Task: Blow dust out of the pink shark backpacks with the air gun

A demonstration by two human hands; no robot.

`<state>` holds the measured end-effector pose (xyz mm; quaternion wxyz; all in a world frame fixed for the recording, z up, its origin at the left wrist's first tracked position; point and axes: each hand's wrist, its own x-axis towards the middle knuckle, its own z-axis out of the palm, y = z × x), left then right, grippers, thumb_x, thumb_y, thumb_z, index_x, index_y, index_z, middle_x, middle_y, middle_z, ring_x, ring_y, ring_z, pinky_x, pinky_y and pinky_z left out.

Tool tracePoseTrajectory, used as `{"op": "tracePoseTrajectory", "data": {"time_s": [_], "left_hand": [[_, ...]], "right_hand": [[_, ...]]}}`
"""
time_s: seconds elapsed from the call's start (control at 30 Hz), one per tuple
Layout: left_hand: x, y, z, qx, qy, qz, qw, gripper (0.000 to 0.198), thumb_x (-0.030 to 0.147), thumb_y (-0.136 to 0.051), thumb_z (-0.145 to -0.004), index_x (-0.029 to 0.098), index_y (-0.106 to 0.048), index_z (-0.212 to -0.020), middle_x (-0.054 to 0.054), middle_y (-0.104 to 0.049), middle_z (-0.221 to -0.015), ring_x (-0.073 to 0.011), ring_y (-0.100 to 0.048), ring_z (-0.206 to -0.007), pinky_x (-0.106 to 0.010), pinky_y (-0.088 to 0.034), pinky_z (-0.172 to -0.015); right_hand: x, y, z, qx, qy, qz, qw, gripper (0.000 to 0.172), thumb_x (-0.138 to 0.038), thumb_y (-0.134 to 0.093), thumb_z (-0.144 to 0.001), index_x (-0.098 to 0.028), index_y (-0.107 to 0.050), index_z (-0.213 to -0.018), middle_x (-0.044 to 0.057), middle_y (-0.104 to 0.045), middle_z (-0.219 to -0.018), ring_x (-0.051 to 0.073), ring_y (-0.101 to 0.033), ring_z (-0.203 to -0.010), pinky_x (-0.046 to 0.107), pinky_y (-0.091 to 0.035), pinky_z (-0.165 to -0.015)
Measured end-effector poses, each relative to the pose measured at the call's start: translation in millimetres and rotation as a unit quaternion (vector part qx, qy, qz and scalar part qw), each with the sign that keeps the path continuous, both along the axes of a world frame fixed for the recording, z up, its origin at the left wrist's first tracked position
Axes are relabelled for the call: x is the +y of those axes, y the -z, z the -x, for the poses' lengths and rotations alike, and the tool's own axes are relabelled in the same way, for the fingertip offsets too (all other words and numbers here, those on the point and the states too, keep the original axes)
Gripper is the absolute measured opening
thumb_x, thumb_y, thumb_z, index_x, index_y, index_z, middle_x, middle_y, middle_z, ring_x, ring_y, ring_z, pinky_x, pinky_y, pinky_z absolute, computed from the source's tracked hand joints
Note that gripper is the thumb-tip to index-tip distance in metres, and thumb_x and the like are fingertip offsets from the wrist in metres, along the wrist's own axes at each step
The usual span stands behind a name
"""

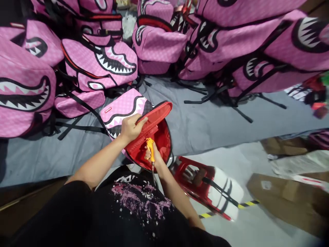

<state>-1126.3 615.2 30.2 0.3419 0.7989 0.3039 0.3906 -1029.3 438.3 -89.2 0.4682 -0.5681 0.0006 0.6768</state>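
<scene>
A pink backpack [125, 104] with a shark-mouth print lies on the grey cloth in front of me, its zipped top open toward me. My left hand [132, 127] is closed on the edge of the raised red-lined flap [156, 116]. The red interior [164, 142] shows below the flap. My right hand [153, 154] is wrapped round a yellow air blow gun [150, 145] at the bag's opening. A thin hose [153, 171] runs down from its handle toward my body. The gun's tip is hard to make out against the lining.
Several pink shark-print backpacks [102, 65] are piled along the far side and left of the grey-covered table [205, 120], with black straps [197, 99] trailing. Beyond the near edge are a red-and-white seat [205, 185] and cardboard [285, 199] on the floor.
</scene>
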Motion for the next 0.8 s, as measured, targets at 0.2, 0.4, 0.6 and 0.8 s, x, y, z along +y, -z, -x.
{"op": "tracePoseTrajectory", "data": {"time_s": [0.2,0.4,0.6,0.8], "left_hand": [[27,-3.2,-6,-0.007,-0.039,-0.04,0.998,0.049,0.059,-0.046,-0.093,0.018,-0.056,-0.067,0.003,-0.045,-0.055,-0.0089,-0.04,-0.051,-0.023,-0.032,-0.053],[29,-8.8,-15,0.017,0.028,-0.08,0.996,0.053,0.063,-0.041,-0.094,0.018,-0.058,-0.07,0.001,-0.047,-0.057,-0.0102,-0.043,-0.052,-0.024,-0.035,-0.056],[26,-4.0,-13,0.016,0.045,-0.114,0.992,0.049,0.057,-0.041,-0.095,0.018,-0.06,-0.072,0.001,-0.05,-0.057,-0.0105,-0.046,-0.052,-0.024,-0.034,-0.056],[18,-9.4,-10,0.048,0.067,-0.13,0.988,0.04,0.052,-0.048,-0.094,0.018,-0.065,-0.084,-0.002,-0.059,-0.064,-0.0137,-0.055,-0.059,-0.026,-0.037,-0.06]], "right_hand": [[-22,15.7,6,0.174,0.005,-0.101,0.979,0.056,-0.073,-0.041,-0.09,-0.019,-0.055,-0.084,-0.014,-0.019,-0.04,0.005,-0.008,-0.032,0.019,-0.019,-0.034],[-20,16.8,6,0.191,0.065,-0.112,0.973,0.052,-0.07,-0.048,-0.088,-0.019,-0.054,-0.084,-0.013,-0.023,-0.042,0.005,-0.013,-0.034,0.017,-0.023,-0.036],[-23,8.6,15,0.134,0.062,-0.051,0.988,0.053,-0.07,-0.044,-0.09,-0.019,-0.052,-0.083,-0.012,-0.026,-0.044,0.005,-0.02,-0.035,0.017,-0.027,-0.037],[-9,-28.9,-18,-0.084,-0.172,0.033,0.981,0.053,-0.062,-0.035,-0.097,-0.016,-0.054,-0.081,-0.008,-0.035,-0.043,0.008,-0.033,-0.034,0.02,-0.035,-0.037]]}}
